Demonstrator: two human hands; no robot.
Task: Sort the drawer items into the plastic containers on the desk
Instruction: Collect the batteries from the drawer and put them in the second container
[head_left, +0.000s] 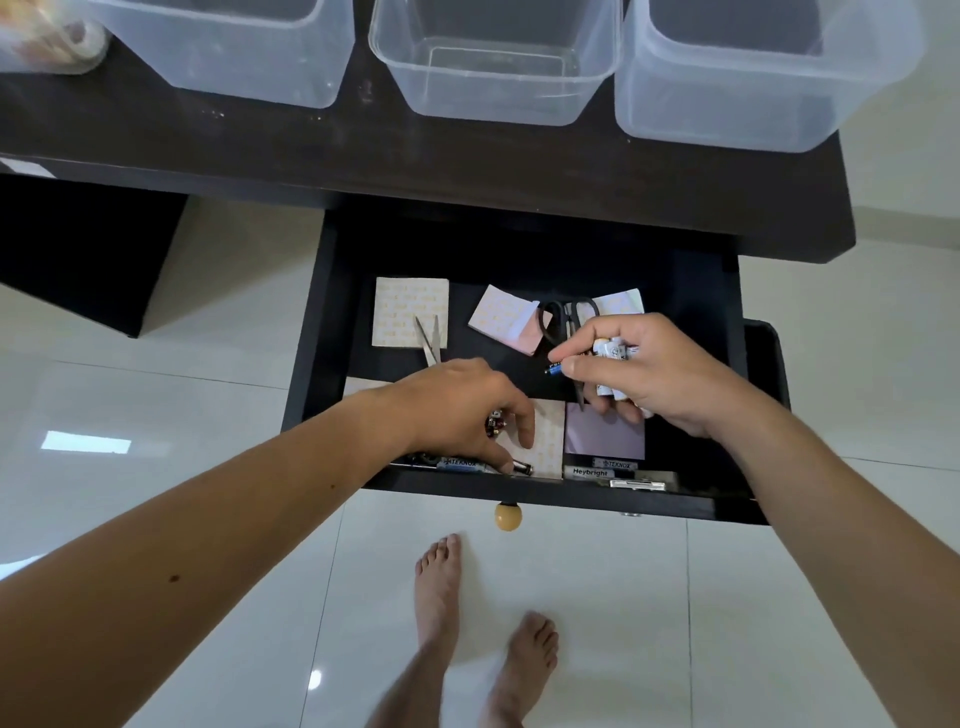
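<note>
The black drawer (322, 332) stands pulled out below the desk. My right hand (654, 374) hovers over its right half and grips several white batteries (613, 353), with a small blue one pinched at the thumb tip. My left hand (467, 410) reaches into the front of the drawer, fingers curled round small dark batteries (496, 421), one fingertip touching another battery (522, 467) by the front wall. Black scissors (566, 317), silver scissors (428, 340) and several sticky-note pads (410, 306) lie inside. Three clear plastic containers (498, 67) stand on the desk.
The dark desk top (311, 150) overhangs the drawer's back. Markers labelled Teknox (613, 464) and Heybright (589, 473) lie along the drawer's front wall. A tape roll (78, 41) sits at the desk's far left. My bare feet (483, 623) stand on white tiles below the drawer knob (507, 516).
</note>
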